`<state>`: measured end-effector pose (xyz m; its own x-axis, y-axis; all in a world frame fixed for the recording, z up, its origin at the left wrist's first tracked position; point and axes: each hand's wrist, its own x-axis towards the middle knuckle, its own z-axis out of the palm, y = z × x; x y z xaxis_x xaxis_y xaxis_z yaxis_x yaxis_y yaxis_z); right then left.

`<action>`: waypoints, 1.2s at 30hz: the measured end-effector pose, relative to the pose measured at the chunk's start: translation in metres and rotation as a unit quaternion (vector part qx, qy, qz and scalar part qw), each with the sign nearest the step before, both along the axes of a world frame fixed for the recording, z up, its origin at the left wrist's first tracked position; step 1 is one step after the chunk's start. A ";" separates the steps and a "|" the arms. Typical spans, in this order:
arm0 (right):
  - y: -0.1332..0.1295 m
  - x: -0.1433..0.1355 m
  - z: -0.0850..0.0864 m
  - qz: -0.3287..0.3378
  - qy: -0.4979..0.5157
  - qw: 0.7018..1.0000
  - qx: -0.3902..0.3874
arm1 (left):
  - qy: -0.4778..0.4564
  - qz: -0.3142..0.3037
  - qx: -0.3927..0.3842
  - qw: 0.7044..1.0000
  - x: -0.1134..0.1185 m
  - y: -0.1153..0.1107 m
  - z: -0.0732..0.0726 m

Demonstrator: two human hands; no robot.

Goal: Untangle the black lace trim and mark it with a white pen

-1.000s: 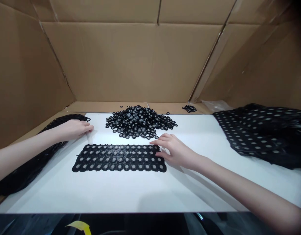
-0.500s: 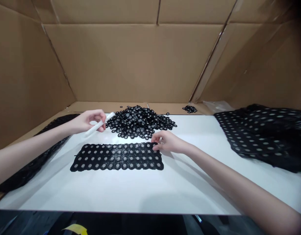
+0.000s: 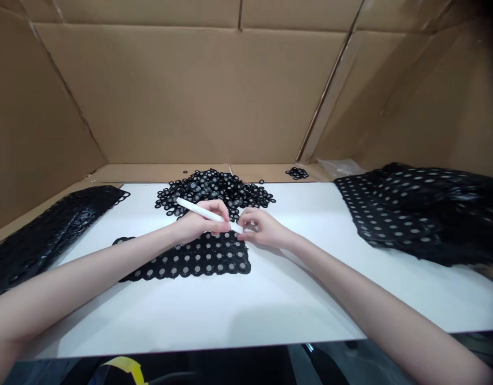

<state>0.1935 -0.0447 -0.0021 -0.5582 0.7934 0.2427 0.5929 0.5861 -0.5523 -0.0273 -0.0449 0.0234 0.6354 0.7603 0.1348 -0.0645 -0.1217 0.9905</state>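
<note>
My left hand (image 3: 208, 218) is closed round a white pen-like stick (image 3: 198, 209), which slants down to the right above the back part of a black perforated sheet (image 3: 198, 259). At the sheet's back right corner is my right hand (image 3: 259, 227), its fingers pinched beside the stick's lower right end. What is between those fingertips is too small to make out. The sheet lies flat on the white table (image 3: 190, 315) and has rows of round holes. Just behind both hands rises a heap of small black rings (image 3: 214, 187).
A folded black sheet (image 3: 54, 230) lies at the left, and a larger crumpled perforated one (image 3: 410, 208) at the right. A small group of rings (image 3: 297, 172) and clear plastic (image 3: 340, 167) are at the back. Cardboard walls (image 3: 182, 91) enclose the table. Yellow tape (image 3: 126, 366) shows below the front edge.
My left hand has moved right with the white stick, bringing it next to my right hand; the stick now slants the other way. The view has shifted slightly.
</note>
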 end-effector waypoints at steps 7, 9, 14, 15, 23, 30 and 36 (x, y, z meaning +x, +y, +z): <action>0.001 0.002 -0.004 0.020 0.028 0.999 -0.003 | 0.007 0.018 -0.016 1.000 0.003 0.005 -0.018; -0.001 0.002 -0.004 0.023 0.035 0.999 -0.003 | 0.033 0.006 -0.004 0.999 0.002 0.005 -0.020; -0.002 0.001 -0.004 0.017 0.045 0.999 -0.007 | 0.052 0.010 0.017 0.998 0.001 0.002 -0.019; -0.002 0.001 -0.004 0.017 0.050 0.999 -0.010 | 0.063 0.012 0.030 0.997 0.001 0.001 -0.018; -0.008 -0.006 -0.002 -0.017 0.083 0.996 -0.032 | 0.116 0.009 0.115 0.986 0.000 -0.003 -0.013; -0.011 -0.010 -0.004 -0.015 0.112 0.993 -0.034 | 0.196 -0.023 0.239 0.951 0.001 -0.008 -0.014; -0.011 -0.012 -0.005 -0.017 0.113 0.993 -0.022 | 0.219 -0.037 0.262 0.939 0.003 -0.008 -0.016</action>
<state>0.1819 -0.0558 -0.0070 -0.4659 0.8239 0.3227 0.4706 0.5396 -0.6981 -0.0244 -0.0531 0.0075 0.7655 0.6145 0.1910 0.3083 -0.6108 0.7293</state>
